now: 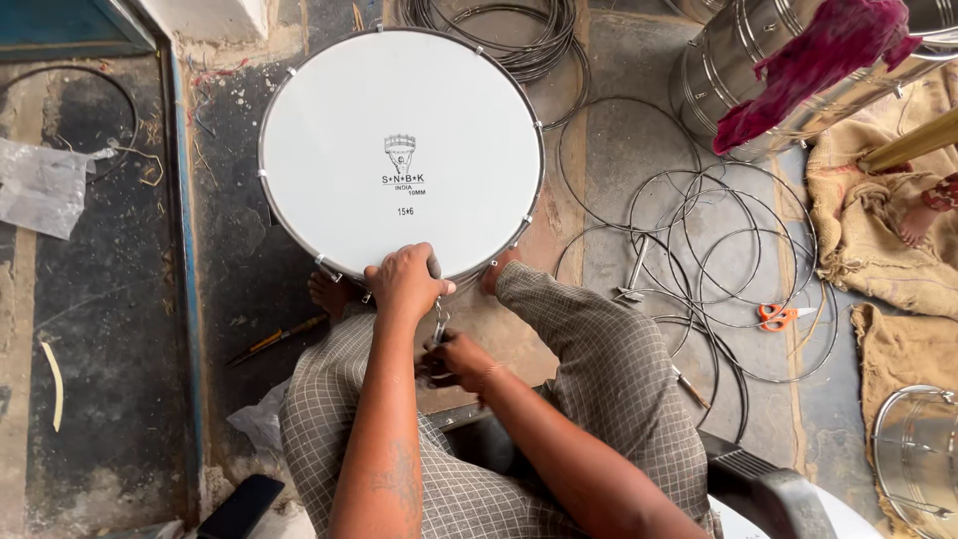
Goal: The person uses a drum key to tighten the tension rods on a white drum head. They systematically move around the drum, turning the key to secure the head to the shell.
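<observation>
Two hands: left hand, right hand; one drum.

Tool between hands mostly hidden; steel drum cut by right edge; drum near rim covered.

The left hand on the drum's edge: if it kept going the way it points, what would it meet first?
Probably the white drumhead. The left hand rests at the drum's near rim, pointing away from the person, across the skin.
</observation>
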